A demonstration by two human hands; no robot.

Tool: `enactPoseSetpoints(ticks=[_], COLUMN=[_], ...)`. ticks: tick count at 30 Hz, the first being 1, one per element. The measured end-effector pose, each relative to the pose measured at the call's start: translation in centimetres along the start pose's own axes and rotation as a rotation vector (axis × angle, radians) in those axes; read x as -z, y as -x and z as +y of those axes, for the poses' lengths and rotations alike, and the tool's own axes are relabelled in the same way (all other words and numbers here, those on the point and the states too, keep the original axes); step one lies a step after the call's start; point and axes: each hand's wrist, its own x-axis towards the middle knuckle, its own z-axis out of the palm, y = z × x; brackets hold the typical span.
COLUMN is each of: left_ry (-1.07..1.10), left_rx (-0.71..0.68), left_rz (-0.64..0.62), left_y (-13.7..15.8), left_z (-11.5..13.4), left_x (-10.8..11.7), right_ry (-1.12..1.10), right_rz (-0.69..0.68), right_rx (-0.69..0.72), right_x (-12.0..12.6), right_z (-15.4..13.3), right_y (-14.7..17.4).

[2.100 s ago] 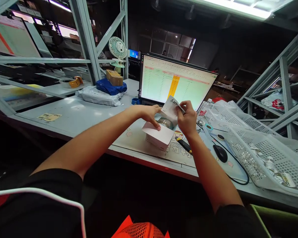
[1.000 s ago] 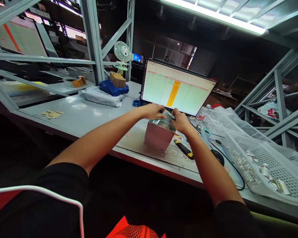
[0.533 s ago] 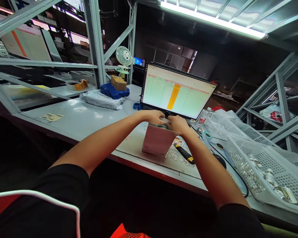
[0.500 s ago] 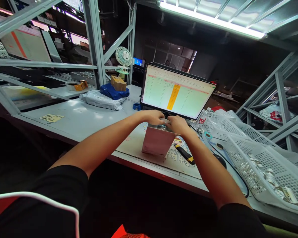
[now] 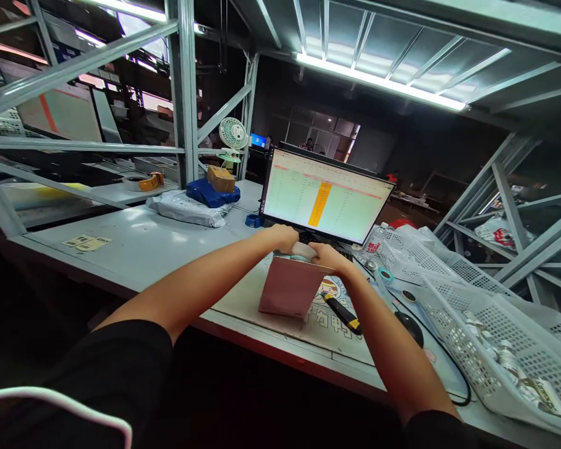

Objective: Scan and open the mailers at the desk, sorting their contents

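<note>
A small pinkish-brown box (image 5: 290, 288) stands on the mat (image 5: 243, 299) before me, its top end raised towards my hands. At its far left top edge is my left hand (image 5: 284, 239), fingers curled and partly hidden. My right hand (image 5: 326, 257) is closed at the top right edge, with its fingertips against a pale, rounded thing (image 5: 303, 251) that shows in the box's opening. Its kind is not clear. Right of the box lies a black and yellow utility knife (image 5: 341, 313), close to my right forearm.
Behind the box stands a monitor (image 5: 325, 196). White mesh baskets (image 5: 490, 330) with small bottles line the right side, beside a mouse (image 5: 409, 327) and tape rolls. Parcels (image 5: 187, 209) and a small carton (image 5: 221, 179) lie at the back left. Metal posts (image 5: 187, 93) frame the desk.
My hands have parted slightly, and more of the pale thing shows between them. The box leans a little differently. My view has tilted upward, so the desk sits lower.
</note>
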Motion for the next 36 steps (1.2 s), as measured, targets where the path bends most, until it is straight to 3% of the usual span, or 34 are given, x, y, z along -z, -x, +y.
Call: enactPoseSetpoints(ticks=[3,6,9,13,15,17,20,23,25,29,32,34,36], left_ry=[0.178,0.444,0.692,0.690,0.830,1.046,1.269,1.443,1.507,1.392,1.268,1.203,1.148], left_rx=[-0.089,-0.208,-0.358,-0.237,-0.140,-0.043,0.085,0.139,0.130,0.091,0.091,0.104,0.110], left_rz=[-0.088,-0.097,0.026,0.376,0.470,0.626,0.882,1.012,1.062,1.090,1.109,1.105,1.085], left_y=[1.9,5.6,9.7,12.0,11.5,10.5,8.8,7.6,7.1,6.5,6.4,6.4,6.4], left_z=[-1.1,-2.5,-3.7,-3.6,-3.1,-2.9,-3.3,-3.6,-3.3,-1.9,-1.4,-1.5,-1.7], left_x=[1.4,1.3,-1.8,-8.5,-11.0,-12.2,-12.4,-11.7,-11.4,-11.3,-11.2,-11.0,-10.9], right_ry=[-0.107,-0.510,-1.054,-1.258,-1.224,-1.042,-0.511,-0.076,0.009,0.033,0.004,-0.048,-0.177], right_rz=[-0.001,-0.015,0.026,0.116,0.193,0.346,0.534,0.410,0.286,0.260,0.259,0.235,0.216], right_rx=[0.022,0.102,0.113,0.124,0.123,0.028,-0.333,-0.731,-0.850,-0.895,-0.850,-0.745,-0.548], right_x=[-0.9,-2.3,-4.5,-7.4,-8.0,-8.1,-7.8,-8.1,-8.8,-10.0,-8.9,-7.4,-6.0], right_z=[1.0,2.0,2.1,1.0,1.2,2.7,6.9,10.8,12.1,12.0,11.1,10.3,9.2], right_y=[0.7,2.4,4.3,5.5,5.7,6.4,8.7,11.7,13.0,13.7,14.4,15.6,17.4])
